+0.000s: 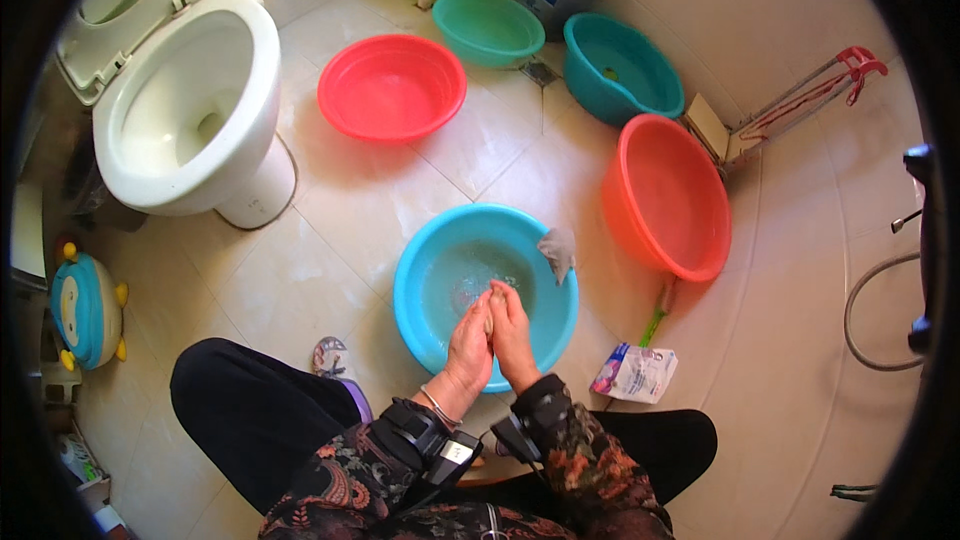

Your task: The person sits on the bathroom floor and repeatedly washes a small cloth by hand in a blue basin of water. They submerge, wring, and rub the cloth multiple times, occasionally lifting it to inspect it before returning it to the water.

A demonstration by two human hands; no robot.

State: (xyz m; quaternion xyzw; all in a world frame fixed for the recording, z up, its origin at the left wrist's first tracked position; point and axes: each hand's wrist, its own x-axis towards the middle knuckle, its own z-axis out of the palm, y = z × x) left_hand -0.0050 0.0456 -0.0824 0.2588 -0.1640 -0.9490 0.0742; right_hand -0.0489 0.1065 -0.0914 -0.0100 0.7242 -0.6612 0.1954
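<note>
A blue plastic basin (415, 255) with cloudy water stands on the floor before me. Over its near half, my left hand (471, 345) and my right hand (513, 334) are pressed together, fingers pointing away from me. A sliver of something tan shows between the palms; whether it is cloth or skin I cannot tell. Just beyond the fingertips the water (469, 289) is bubbly and rippled. A small grey cloth (558, 253) hangs over the basin's right rim, apart from both hands.
A white toilet (259, 37) stands at left with its lid up. Pink (330, 82), green (450, 22), teal (574, 45) and red-orange (619, 187) basins curve around the far side. A packet (637, 373) lies right of the blue basin; a penguin-shaped potty (90, 311) sits far left.
</note>
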